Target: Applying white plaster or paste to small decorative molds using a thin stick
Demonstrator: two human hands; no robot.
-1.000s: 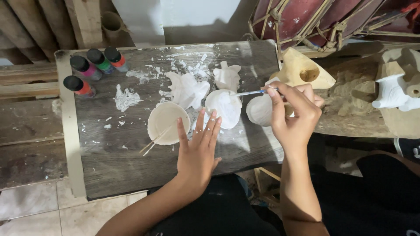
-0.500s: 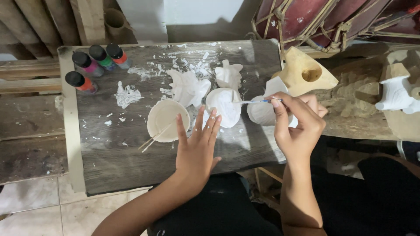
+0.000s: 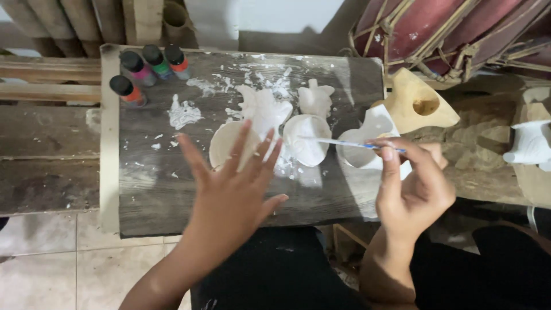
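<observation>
Several white-coated figurines lie on the bench; right hand pinches a paintbrush, left hand hovers spread and empty, bare wooden carving unpainted.

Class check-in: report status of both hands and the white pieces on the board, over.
Left hand open, fingers spread over a white piece. Right hand pinches thin brush, tip at white shell-shaped piece. Paint bottles stand apart.

head cam | worn on head, looked steeply down from close above | faced forward over board toward wall | left hand and right hand low in frame | single view, nothing shared
</observation>
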